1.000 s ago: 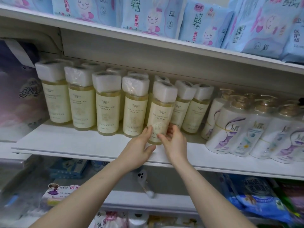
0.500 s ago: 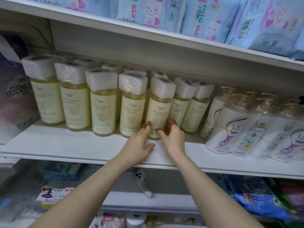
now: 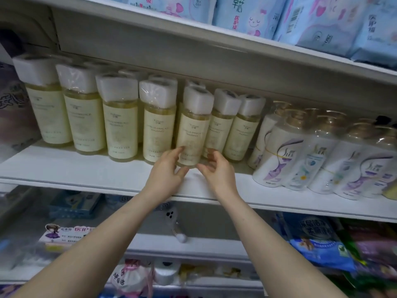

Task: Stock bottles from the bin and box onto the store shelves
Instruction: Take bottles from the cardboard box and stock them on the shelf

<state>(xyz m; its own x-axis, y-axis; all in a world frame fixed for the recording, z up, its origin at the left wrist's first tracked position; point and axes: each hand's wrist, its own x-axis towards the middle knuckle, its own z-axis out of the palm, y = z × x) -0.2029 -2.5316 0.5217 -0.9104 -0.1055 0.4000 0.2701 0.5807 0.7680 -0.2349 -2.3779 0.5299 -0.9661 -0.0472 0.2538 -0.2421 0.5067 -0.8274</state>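
A row of yellow bottles with white wrapped caps stands on the white middle shelf (image 3: pixel 90 171). The fifth yellow bottle (image 3: pixel 193 130) stands near the row's front, leaning slightly. My left hand (image 3: pixel 166 171) touches its lower left side, with the thumb at its base. My right hand (image 3: pixel 214 171) cups its lower right side, fingers curled round it and slightly blurred. Both forearms reach up from the bottom of the view. The bin and box are not in view.
White pump bottles (image 3: pixel 300 155) with purple labels crowd the shelf to the right. Blue soft packs (image 3: pixel 257 16) fill the shelf above. Pink and blue packets (image 3: pixel 318 241) and small goods lie on the lower shelves. A bare strip of shelf runs along the front edge.
Both hands have stayed at the base of the same bottle, which has shifted slightly back toward the row. The right fingers have loosened a little. The camera has moved closer.
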